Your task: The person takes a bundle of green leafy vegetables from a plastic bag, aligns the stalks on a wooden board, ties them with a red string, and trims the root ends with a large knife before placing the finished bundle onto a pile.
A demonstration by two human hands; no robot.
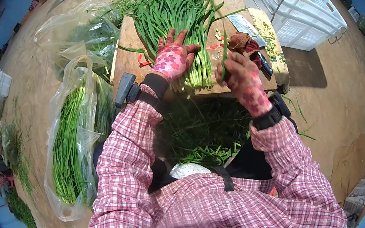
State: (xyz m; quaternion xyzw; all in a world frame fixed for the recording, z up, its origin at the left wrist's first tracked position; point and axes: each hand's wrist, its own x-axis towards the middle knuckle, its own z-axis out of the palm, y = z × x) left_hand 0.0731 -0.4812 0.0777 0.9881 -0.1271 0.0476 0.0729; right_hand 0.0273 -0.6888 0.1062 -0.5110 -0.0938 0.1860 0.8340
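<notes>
A thick bunch of garlic chives (pixel 172 14) lies on a wooden board (pixel 130 51), its leafy tops pointing away and its pale stems toward me. My left hand (pixel 174 56), in a pink flowered fingerless glove, rests flat on the bunch with fingers spread. To the right of the stems, my right hand (pixel 239 70), gloved alike, has its fingers curled around a green chive leaf (pixel 225 44) that sticks up from them. Red tape (pixel 144 60) shows on the board on both sides of the bunch. A broad-bladed knife (pixel 245 29) lies right of my right hand, partly covered by crumpled dark red cloth (pixel 241 41).
Clear plastic bags of green stems (pixel 71 144) stand on the left, with another bag (pixel 81 34) behind. A white plastic crate (pixel 299 11) sits at the far right. Cut pale bits (pixel 264 26) lie along the board's right edge. Loose leaves (pixel 212 152) heap below the board.
</notes>
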